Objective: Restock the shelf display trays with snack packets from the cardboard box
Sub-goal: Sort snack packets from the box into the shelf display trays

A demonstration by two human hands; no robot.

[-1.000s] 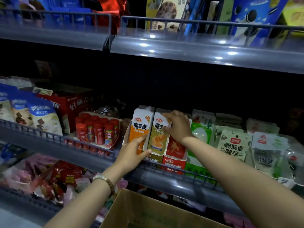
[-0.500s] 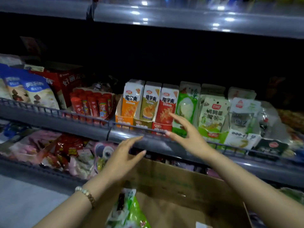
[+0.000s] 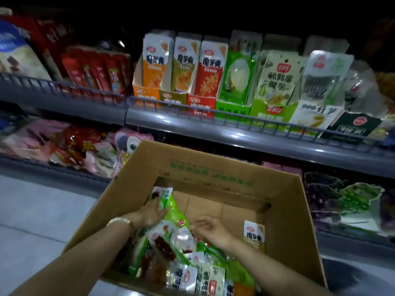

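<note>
An open cardboard box (image 3: pixel 213 167) stands below the shelf, its near half piled with green and white snack packets (image 3: pixel 181 238). One white packet (image 3: pixel 254 233) leans against the box's right wall. My left hand (image 3: pixel 152 212), a bead bracelet on its wrist, lies with fingers stretched onto a green-white packet at the pile's far end. My right hand (image 3: pixel 208 228) is blurred, hovering over the pile with fingers loose and nothing in them. On the shelf above, the orange tray (image 3: pixel 146 96), olive tray (image 3: pixel 173 98) and red tray (image 3: pixel 201 103) hold upright packets.
A grey shelf rail (image 3: pixel 235 133) runs just beyond the box. Green trays (image 3: pixel 232 110) and more packets stand to the right, red sausage sticks (image 3: pixel 96 69) to the left. The lower shelf holds pink and red packets (image 3: pixel 64 144) and grape-print bags (image 3: pixel 342 199). Floor (image 3: pixel 32 210) lies left.
Both hands left the packets in the shelf trays, drew back and dropped into the cardboard box. My view tilted down from the shelf to the box.
</note>
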